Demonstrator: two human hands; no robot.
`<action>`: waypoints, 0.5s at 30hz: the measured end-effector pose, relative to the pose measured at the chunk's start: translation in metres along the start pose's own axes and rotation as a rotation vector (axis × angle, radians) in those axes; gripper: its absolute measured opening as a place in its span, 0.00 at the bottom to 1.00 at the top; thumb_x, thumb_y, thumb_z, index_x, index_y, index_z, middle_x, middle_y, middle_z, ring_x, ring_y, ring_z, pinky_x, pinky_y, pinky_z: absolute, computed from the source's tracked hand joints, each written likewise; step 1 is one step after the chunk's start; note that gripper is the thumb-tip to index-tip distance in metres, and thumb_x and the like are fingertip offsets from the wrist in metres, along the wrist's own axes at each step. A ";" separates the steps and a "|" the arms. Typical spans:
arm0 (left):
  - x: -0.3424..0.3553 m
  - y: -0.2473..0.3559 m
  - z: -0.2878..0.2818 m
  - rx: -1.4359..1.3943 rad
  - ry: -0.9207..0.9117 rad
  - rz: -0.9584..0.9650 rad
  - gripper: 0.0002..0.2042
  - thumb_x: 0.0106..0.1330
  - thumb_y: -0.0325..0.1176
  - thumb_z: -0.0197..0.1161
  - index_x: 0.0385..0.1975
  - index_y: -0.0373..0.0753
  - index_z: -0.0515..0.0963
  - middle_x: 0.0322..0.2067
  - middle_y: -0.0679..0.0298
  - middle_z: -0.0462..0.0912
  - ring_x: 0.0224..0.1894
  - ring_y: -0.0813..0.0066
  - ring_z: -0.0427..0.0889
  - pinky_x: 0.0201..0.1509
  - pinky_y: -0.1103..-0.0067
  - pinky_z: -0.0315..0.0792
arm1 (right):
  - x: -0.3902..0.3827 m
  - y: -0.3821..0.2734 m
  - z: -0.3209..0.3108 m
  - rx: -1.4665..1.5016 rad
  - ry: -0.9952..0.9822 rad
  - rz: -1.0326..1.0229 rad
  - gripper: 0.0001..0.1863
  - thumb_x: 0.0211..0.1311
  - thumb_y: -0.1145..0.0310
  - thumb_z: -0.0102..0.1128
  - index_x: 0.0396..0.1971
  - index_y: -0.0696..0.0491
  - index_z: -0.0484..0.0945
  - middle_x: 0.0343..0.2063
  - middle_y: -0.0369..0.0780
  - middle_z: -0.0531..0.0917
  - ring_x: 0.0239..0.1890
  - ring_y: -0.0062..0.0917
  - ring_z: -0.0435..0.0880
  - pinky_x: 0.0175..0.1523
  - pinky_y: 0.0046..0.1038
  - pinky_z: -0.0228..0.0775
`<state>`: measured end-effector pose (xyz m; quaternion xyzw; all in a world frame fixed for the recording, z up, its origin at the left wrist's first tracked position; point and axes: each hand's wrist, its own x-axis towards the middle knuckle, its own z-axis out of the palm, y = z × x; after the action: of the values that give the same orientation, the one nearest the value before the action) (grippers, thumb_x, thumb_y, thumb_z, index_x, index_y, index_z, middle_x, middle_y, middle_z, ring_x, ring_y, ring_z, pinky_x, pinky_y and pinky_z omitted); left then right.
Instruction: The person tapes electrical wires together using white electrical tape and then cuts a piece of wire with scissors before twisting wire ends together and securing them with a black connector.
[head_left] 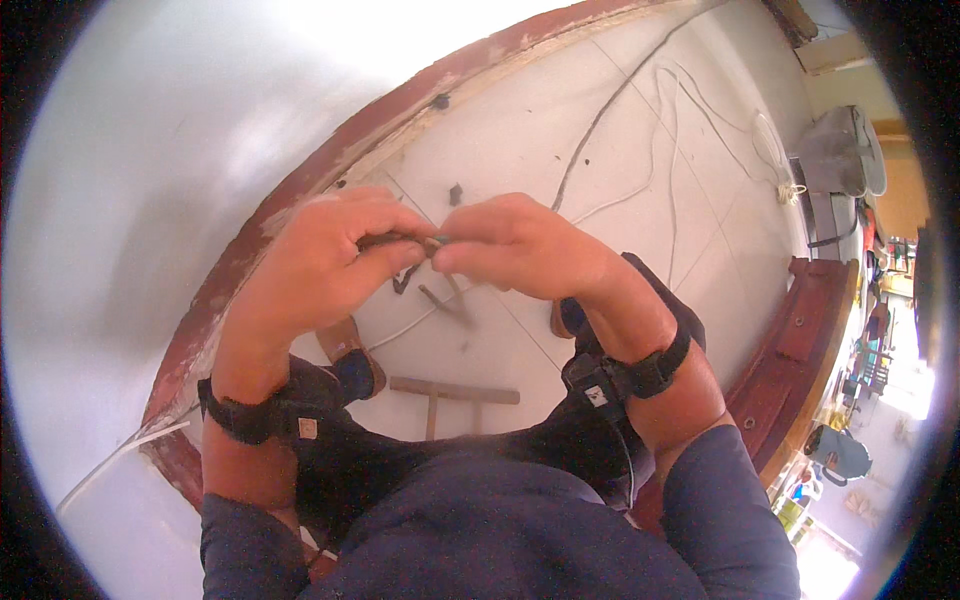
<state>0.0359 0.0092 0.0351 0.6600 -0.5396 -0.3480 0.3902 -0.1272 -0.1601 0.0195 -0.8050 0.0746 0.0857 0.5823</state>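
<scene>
In front of my body, both hands meet at their fingertips over the tiled floor. My left hand (325,255) is closed, with thumb and fingers pinching a thin dark cable (380,240). Between the hands a small brownish tip of it shows. My right hand (515,243) also pinches at this tip, its thumb and fingers pressed together. A short dark loop (403,280) hangs under my left fingers. The fingers hide most of the cable, so how its ends meet cannot be made out.
A long dark cable (610,105) and thin white cords (655,160) lie across the tiles (520,130). Below my hands are a short stick (440,300) and a T-shaped wooden piece (455,390). A red-brown skirting (270,210) borders the white wall; a grey bucket (840,150) stands right.
</scene>
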 end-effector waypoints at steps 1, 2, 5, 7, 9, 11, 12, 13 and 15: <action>0.000 -0.002 0.000 0.016 0.004 0.009 0.10 0.57 0.23 0.66 0.39 0.35 0.83 0.27 0.61 0.79 0.31 0.70 0.78 0.36 0.76 0.70 | 0.000 -0.003 0.001 -0.001 -0.002 0.000 0.18 0.66 0.57 0.60 0.31 0.59 0.80 0.18 0.39 0.78 0.23 0.23 0.76 0.30 0.31 0.68; 0.000 -0.003 0.000 0.032 0.009 0.015 0.10 0.57 0.24 0.66 0.39 0.35 0.83 0.27 0.61 0.79 0.31 0.70 0.78 0.36 0.77 0.70 | -0.001 -0.005 0.004 0.119 0.000 0.067 0.16 0.66 0.58 0.60 0.30 0.59 0.80 0.17 0.36 0.76 0.22 0.21 0.73 0.28 0.28 0.64; -0.001 -0.003 0.001 -0.024 0.013 -0.052 0.08 0.58 0.24 0.66 0.37 0.34 0.82 0.28 0.60 0.80 0.33 0.71 0.79 0.38 0.77 0.71 | -0.001 -0.009 0.007 0.320 -0.014 0.194 0.16 0.65 0.58 0.61 0.28 0.57 0.81 0.17 0.32 0.73 0.20 0.18 0.70 0.26 0.23 0.59; -0.002 -0.007 0.003 -0.016 0.020 -0.030 0.08 0.58 0.25 0.66 0.37 0.34 0.82 0.29 0.60 0.81 0.33 0.71 0.79 0.39 0.77 0.72 | -0.001 -0.008 0.008 0.401 -0.029 0.258 0.16 0.64 0.58 0.61 0.27 0.57 0.82 0.17 0.30 0.72 0.20 0.16 0.69 0.25 0.21 0.58; 0.003 -0.010 0.000 -0.013 0.020 -0.002 0.07 0.59 0.25 0.65 0.37 0.33 0.82 0.30 0.60 0.81 0.34 0.72 0.80 0.40 0.76 0.72 | 0.004 -0.001 0.004 0.489 -0.085 0.268 0.16 0.67 0.56 0.59 0.28 0.54 0.81 0.20 0.33 0.79 0.20 0.16 0.75 0.25 0.19 0.63; 0.005 -0.008 -0.003 -0.028 -0.015 -0.063 0.07 0.60 0.25 0.64 0.38 0.33 0.81 0.31 0.60 0.83 0.36 0.72 0.81 0.42 0.76 0.74 | 0.007 0.002 0.005 0.529 -0.088 0.257 0.17 0.67 0.55 0.58 0.29 0.54 0.80 0.20 0.34 0.80 0.20 0.17 0.77 0.25 0.19 0.64; 0.004 -0.010 -0.002 -0.032 -0.016 -0.064 0.07 0.60 0.25 0.64 0.38 0.33 0.81 0.31 0.60 0.83 0.36 0.72 0.81 0.42 0.76 0.74 | 0.007 0.004 0.007 0.569 -0.091 0.242 0.17 0.67 0.55 0.58 0.29 0.54 0.80 0.21 0.35 0.82 0.20 0.18 0.78 0.24 0.19 0.65; 0.004 -0.013 -0.001 -0.033 -0.017 -0.054 0.07 0.61 0.26 0.64 0.38 0.33 0.81 0.31 0.60 0.83 0.36 0.71 0.81 0.42 0.76 0.74 | 0.006 0.005 0.008 0.570 -0.092 0.246 0.17 0.67 0.55 0.58 0.29 0.54 0.80 0.21 0.35 0.82 0.20 0.18 0.78 0.24 0.19 0.65; 0.003 -0.015 0.000 -0.033 -0.019 -0.043 0.07 0.61 0.26 0.64 0.38 0.33 0.81 0.31 0.60 0.83 0.36 0.71 0.81 0.43 0.76 0.74 | 0.006 0.006 0.010 0.583 -0.087 0.276 0.17 0.67 0.54 0.57 0.30 0.54 0.80 0.22 0.36 0.83 0.20 0.20 0.80 0.25 0.20 0.65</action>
<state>0.0428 0.0075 0.0219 0.6616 -0.5230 -0.3716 0.3882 -0.1236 -0.1527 0.0091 -0.5822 0.1796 0.1732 0.7738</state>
